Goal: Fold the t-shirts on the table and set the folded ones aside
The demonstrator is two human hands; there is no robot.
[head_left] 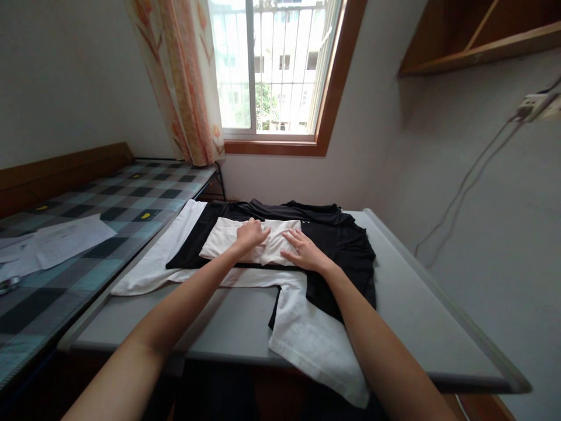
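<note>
A small cream-white folded garment [219, 238] lies on top of a black T-shirt [350, 242], a fold or gap running across its middle. My left hand [253, 233] is closed at that middle line, fingers curled on the cream fabric, thumb pointing right. Flat on the garment's right part rests my right hand [302, 248], its fingers spread. Beneath the black T-shirt is a white shirt [307, 324]; one sleeve hangs over the table's front edge and more white cloth shows at the left. My left fingertips are partly hidden.
The clothes lie on a grey-white table [421, 327]. A bed with a checked cover [144, 196] stands along the left, with papers [74, 237] on it. Behind are a curtain [188, 82] and a barred window [284, 70]. A shelf [482, 52] and cables [468, 175] are at the right wall.
</note>
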